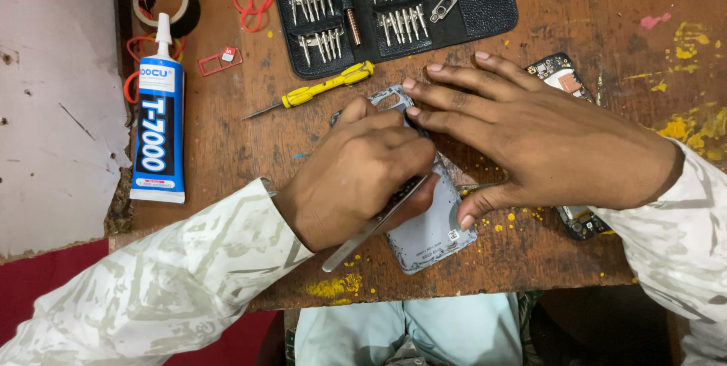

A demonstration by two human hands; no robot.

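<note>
The left hand (356, 173) gripped metal tweezers (369, 228) over a grey phone shell (435, 233) — the right hand (545, 146) lay flat, fingers spread, pressing it. A yellow screwdriver (322, 90) lay at eleven o'clock.

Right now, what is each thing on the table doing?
Phone back cover: flat, pinned under both hands.
Left hand: gripping metal tweezers.
Right hand: flat, fingers spread.
Bit case: open.
Yellow screwdriver: lying loose.
Glue tube: capped, lying down.
Circuit board: partly covered.
</note>
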